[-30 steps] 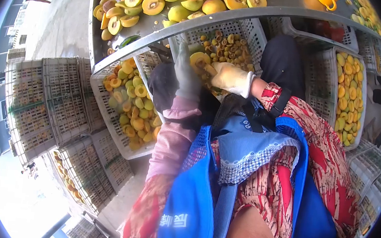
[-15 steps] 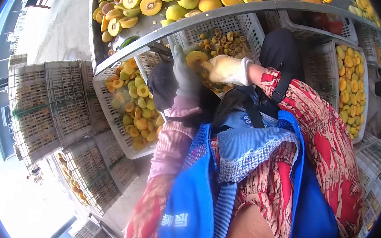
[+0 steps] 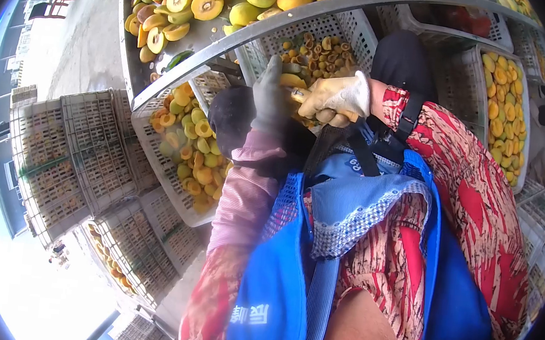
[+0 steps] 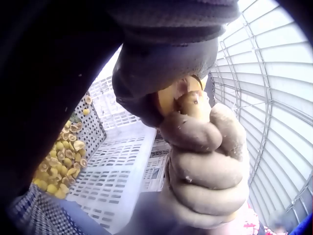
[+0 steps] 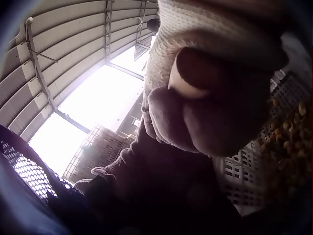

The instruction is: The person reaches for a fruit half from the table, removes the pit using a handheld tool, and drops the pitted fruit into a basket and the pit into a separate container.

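Note:
In the head view the left hand (image 3: 269, 101), in a grey glove, holds a yellow fruit half (image 3: 292, 80) over a crate of small cut pieces. The left wrist view has this hand (image 4: 164, 66) curled round the fruit (image 4: 167, 98). The right hand (image 3: 337, 99), in a cream glove, grips a short light-coloured handle (image 3: 350, 115); its front end (image 4: 194, 104) meets the fruit, where a thin curved edge shows. In the right wrist view, the handle's round butt (image 5: 193, 73) sticks out of the right fist (image 5: 210, 107).
A metal table (image 3: 185, 50) with many cut fruit halves stands beyond the hands. White crates of fruit stand at left (image 3: 183, 210) and right (image 3: 520, 148). Stacked crates (image 3: 77, 158) fill the far left. The person's dark-clad knees flank the middle crate (image 3: 364, 38).
The right hand has rolled over, so its curled fingers and the handle's end now show. The fruit half has tilted and its cut face shows less. The head view has shifted slightly.

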{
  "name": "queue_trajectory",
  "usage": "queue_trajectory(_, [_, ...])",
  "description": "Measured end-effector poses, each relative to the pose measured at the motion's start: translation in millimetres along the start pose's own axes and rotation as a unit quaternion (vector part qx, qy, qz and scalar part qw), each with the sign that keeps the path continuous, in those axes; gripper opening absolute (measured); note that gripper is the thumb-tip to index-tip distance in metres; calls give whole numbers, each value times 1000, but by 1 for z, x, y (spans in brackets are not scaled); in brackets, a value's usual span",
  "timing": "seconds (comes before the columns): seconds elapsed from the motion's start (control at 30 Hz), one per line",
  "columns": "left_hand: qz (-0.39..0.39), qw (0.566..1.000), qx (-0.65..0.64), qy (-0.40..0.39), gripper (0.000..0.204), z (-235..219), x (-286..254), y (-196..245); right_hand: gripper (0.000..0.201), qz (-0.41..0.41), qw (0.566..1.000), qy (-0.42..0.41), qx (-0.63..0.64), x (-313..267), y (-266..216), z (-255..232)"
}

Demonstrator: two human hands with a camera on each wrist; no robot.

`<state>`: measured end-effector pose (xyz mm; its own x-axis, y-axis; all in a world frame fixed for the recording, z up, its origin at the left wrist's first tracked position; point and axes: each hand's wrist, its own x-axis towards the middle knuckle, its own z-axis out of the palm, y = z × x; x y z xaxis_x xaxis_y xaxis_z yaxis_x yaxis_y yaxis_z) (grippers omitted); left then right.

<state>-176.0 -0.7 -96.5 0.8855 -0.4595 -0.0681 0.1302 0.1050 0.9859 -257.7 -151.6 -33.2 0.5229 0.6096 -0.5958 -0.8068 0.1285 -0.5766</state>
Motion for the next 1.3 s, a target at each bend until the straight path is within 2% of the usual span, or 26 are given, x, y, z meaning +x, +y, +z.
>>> queue_trajectory(0.03, [-1, 1000, 5, 9, 34, 5, -4, 11, 26, -83, 991, -94, -38, 4, 8, -5])
queue_trajectory(0.07, [-3, 1000, 11, 17, 34, 10, -7, 22, 27, -67, 993, -95, 8, 7, 14, -8])
queue_trajectory(0.13, [-85, 995, -33, 36, 34, 16, -10, 33, 29, -35, 990, -96, 98, 1, 13, -1])
queue_trajectory(0.17, [-60, 997, 1, 47, 34, 18, -10, 34, 30, -25, 986, -87, 137, 0, 12, 5])
queue_trajectory(0.27, [-93, 992, -83, -11, 35, 16, -11, 44, 18, -66, 967, -159, 190, 6, 24, -3])
queue_trajectory(0.3, [-130, 975, -178, -29, 35, 16, -10, 41, 19, -70, 965, -163, 193, 7, 25, -3])
queue_trajectory(0.37, [-194, 910, -360, -60, 35, 16, -5, 32, 20, -76, 962, -176, 197, 9, 26, 1])
queue_trajectory(0.47, [-176, 902, -393, -36, 37, 20, -2, 31, 20, -101, 955, -156, 233, 14, 30, 0])
queue_trajectory(0.5, [-162, 923, -348, -7, 38, 20, 0, 33, 22, -114, 939, -189, 265, 13, 30, 1])
queue_trajectory(0.6, [-182, 905, -385, 25, 39, 28, -3, 50, 25, -204, 910, -213, 291, -8, 31, 2])
queue_trajectory(0.63, [-136, 944, -296, 59, 38, 30, -5, 57, 26, -246, 889, -253, 293, -8, 36, -10])
queue_trajectory(0.67, [-1, 997, -48, 62, 37, 25, -6, 61, 21, -272, 893, -224, 280, -17, 32, -10])
queue_trajectory(0.7, [132, 968, 205, 63, 38, 12, -8, 65, 20, -234, 936, -85, 248, -22, 25, -7])
queue_trajectory(0.73, [131, 958, 237, 98, 39, 2, -7, 74, 20, -191, 957, 56, 210, -26, 18, -5])
queue_trajectory(0.77, [126, 946, 268, 133, 41, -9, -7, 84, 21, -152, 954, 222, 133, -14, 19, -2])
queue_trajectory(0.8, [-6, 978, 77, 192, 42, -22, -6, 98, 22, -180, 935, 294, 81, -3, 28, -7])
queue_trajectory(0.83, [42, 919, 325, 220, 40, -46, -7, 116, 22, -158, 939, 285, 112, -2, 28, -8])
queue_trajectory(0.87, [85, 796, 552, 234, 37, -70, -4, 131, 22, -135, 941, 274, 146, -1, 28, -8])
queue_trajectory(0.93, [168, 634, 679, 329, 38, -102, 11, 133, 22, -169, 940, 258, 145, 11, 31, -6])
queue_trajectory(0.97, [176, 649, 671, 312, 41, -110, 25, 134, 19, -176, 942, 259, 122, 17, 32, -5])
queue_trajectory(1.0, [195, 714, 613, 277, 40, -100, 38, 139, 17, -182, 943, 260, 100, 21, 30, -1])
queue_trajectory(1.07, [132, 794, 575, 148, 45, -59, 66, 147, 17, -186, 940, 282, 38, 19, 20, 14])
queue_trajectory(1.13, [144, 768, 620, 73, 45, -39, 108, 117, 17, -191, 938, 289, -15, 21, 16, 14])
queue_trajectory(1.17, [59, 818, 572, 12, 45, -34, 131, 97, 17, -196, 939, 279, -45, 19, 14, 13])
queue_trajectory(1.2, [-28, 854, 516, -51, 45, -24, 139, 96, 17, -197, 940, 278, -32, 19, 14, 12])
queue_trajectory(1.3, [24, 785, 618, -42, 46, -14, 147, 108, 17, -202, 942, 266, 31, 18, 15, 10])
